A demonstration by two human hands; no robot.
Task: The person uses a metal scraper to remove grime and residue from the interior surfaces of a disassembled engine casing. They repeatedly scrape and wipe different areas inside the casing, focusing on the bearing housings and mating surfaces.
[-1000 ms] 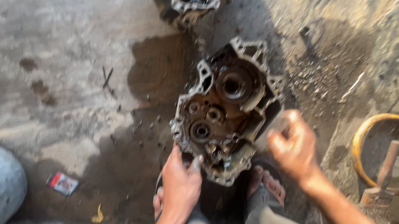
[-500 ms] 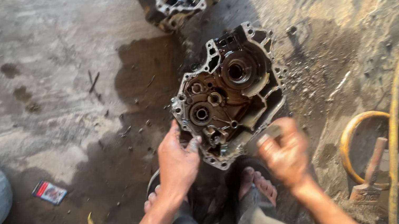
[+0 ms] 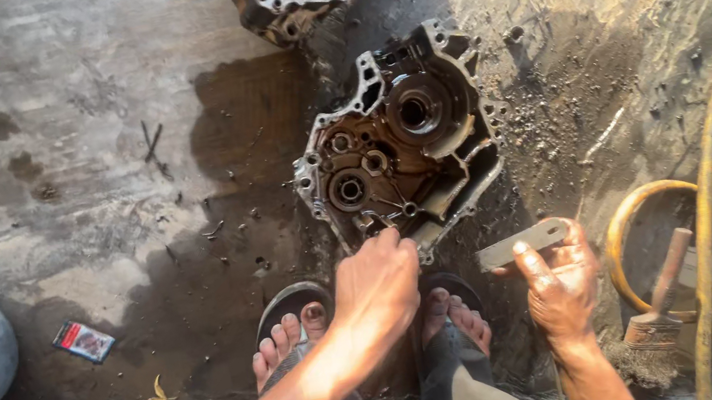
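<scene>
Since the earlier frames, the right hand (image 3: 561, 277) has been drawn clear of the crankcase (image 3: 399, 141); a flat metal blade (image 3: 523, 243) is pinched between thumb and fingers; the left hand (image 3: 379, 284) is closed loosely, fingertips touching the casing's near edge; the crankcase lies on oily concrete (image 3: 86, 176), just ahead of the sandalled feet (image 3: 296, 333).

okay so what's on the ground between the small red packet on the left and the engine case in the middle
In the head view, between the red packet and the engine case there is only stained, oily concrete floor with small bits of dark debris; nothing larger lies there.
</scene>
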